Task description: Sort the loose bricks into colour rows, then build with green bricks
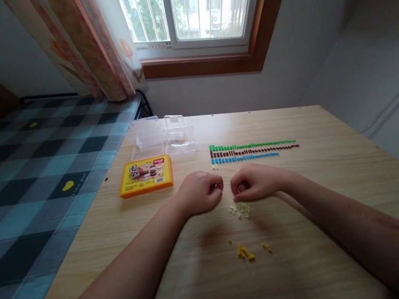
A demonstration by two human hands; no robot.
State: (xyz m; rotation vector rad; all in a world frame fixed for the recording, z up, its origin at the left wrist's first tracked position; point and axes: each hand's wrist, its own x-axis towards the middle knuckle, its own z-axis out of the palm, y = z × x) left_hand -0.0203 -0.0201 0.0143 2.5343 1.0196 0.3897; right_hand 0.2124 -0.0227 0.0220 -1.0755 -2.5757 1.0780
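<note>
My left hand point(202, 192) is closed with its fingers curled in, just left of the middle of the table. Facing it, my right hand point(254, 182) is also closed, thumb and fingers pressed together. Whatever either hand pinches is too small or hidden to name. Just below my right hand lies a loose pile of pale cream pieces point(241, 210). Nearer to me is a scatter of yellow pieces point(244, 252). Beyond my hands run a green row point(236, 147), a dark brown row point(237, 153) and a blue row point(238, 158) of small blocks, with a couple of cream blocks point(215, 166) below them.
A yellow-orange flat box point(145, 175) with printed pictures lies on the wooden table point(326, 230), left of my hands. Behind it stand open clear plastic boxes point(179, 141). A bed with a checked cover point(11, 210) borders the table's left side, and a window is at the back.
</note>
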